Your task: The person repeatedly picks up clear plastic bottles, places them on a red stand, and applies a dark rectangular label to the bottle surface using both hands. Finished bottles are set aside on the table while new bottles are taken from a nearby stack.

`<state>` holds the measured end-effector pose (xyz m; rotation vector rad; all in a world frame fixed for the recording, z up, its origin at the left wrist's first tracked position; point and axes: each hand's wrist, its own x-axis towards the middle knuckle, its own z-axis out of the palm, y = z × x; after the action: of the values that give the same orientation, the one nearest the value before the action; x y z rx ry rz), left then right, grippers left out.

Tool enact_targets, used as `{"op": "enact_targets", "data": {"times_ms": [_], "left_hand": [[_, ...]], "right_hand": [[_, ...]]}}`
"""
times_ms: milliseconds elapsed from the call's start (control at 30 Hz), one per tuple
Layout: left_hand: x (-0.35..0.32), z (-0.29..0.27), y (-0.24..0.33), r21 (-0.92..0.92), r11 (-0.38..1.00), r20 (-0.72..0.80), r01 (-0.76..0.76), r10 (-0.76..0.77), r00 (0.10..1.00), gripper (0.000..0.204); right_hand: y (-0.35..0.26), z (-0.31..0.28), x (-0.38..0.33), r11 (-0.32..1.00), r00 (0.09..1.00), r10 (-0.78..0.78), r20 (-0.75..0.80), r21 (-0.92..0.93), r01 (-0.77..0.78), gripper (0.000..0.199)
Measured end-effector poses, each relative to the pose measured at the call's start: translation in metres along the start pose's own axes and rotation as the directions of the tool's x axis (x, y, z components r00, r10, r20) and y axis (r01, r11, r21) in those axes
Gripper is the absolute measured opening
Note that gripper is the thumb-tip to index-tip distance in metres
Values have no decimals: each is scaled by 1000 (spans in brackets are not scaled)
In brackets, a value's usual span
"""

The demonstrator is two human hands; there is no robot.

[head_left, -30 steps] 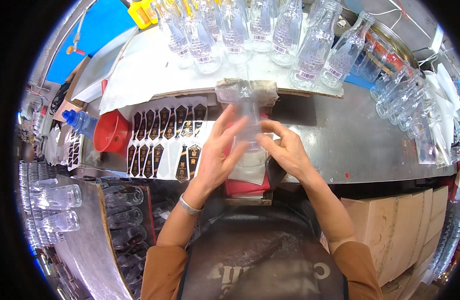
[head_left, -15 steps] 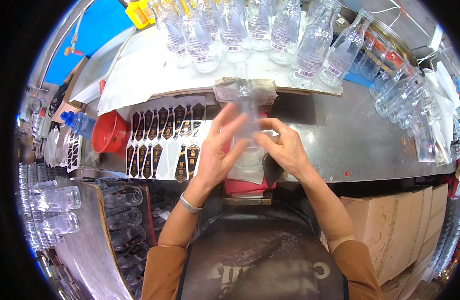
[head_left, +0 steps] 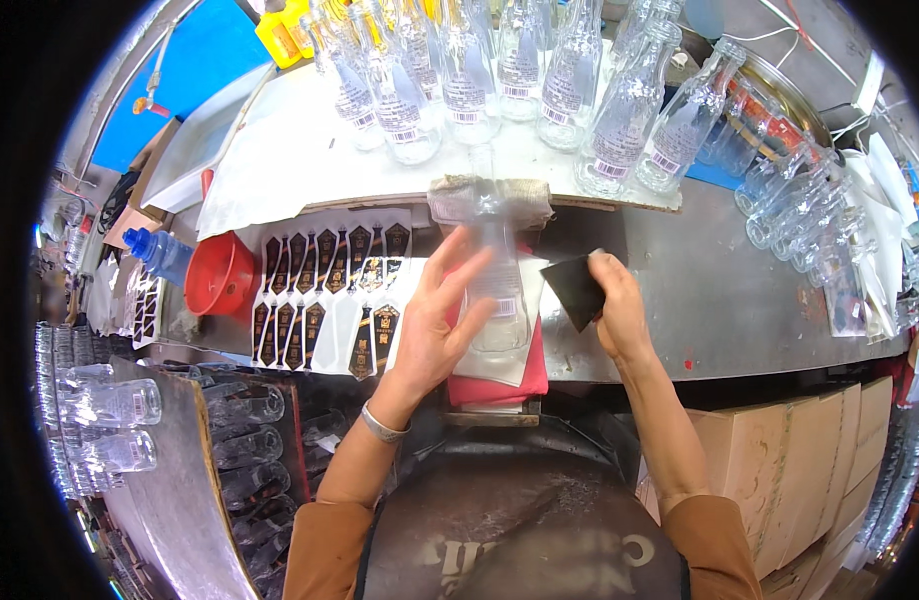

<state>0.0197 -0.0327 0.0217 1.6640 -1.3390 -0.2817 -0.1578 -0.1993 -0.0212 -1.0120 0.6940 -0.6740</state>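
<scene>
A clear glass bottle (head_left: pixel 500 325) lies on its back in the middle, its neck pointing away from me across a folded cloth pad (head_left: pixel 530 200). White paper and pink cloth (head_left: pixel 500 389) are under its base. My left hand (head_left: pixel 432 318) is at the bottle's left side, fingers spread, with the fingertips over the glass; whether they touch it I cannot tell. To the right of the bottle, my right hand (head_left: pixel 622 310) grips a thin, dark, flat square piece (head_left: pixel 572 292), like a squeegee, by its edge. The piece is apart from the bottle.
Left of the bottle lies a sheet of black-and-gold labels (head_left: pixel 330 260), beside a red bowl (head_left: pixel 220 275) and a blue-capped bottle (head_left: pixel 160 252). Several labelled glass bottles (head_left: pixel 467 100) stand on the white board ahead. More bottles (head_left: pixel 790 215) crowd the right; cardboard boxes (head_left: pixel 770 460) are below.
My right hand has moved right, away from the bottle, bringing the dark flat piece with it. My left hand stays beside the bottle, fingers still spread.
</scene>
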Motion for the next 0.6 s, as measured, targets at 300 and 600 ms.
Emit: {"op": "enact_targets", "data": {"times_ms": [300, 600], "left_hand": [[2, -1, 2, -15, 1000, -3, -1, 1, 1000, 57], [-25, -7, -11, -89, 994, 68, 63, -57, 996, 110]], "right_hand": [[-71, 49, 11, 562, 829, -465, 311, -621, 547, 27], [-88, 72, 11, 362, 696, -395, 599, -595, 717, 27]]}}
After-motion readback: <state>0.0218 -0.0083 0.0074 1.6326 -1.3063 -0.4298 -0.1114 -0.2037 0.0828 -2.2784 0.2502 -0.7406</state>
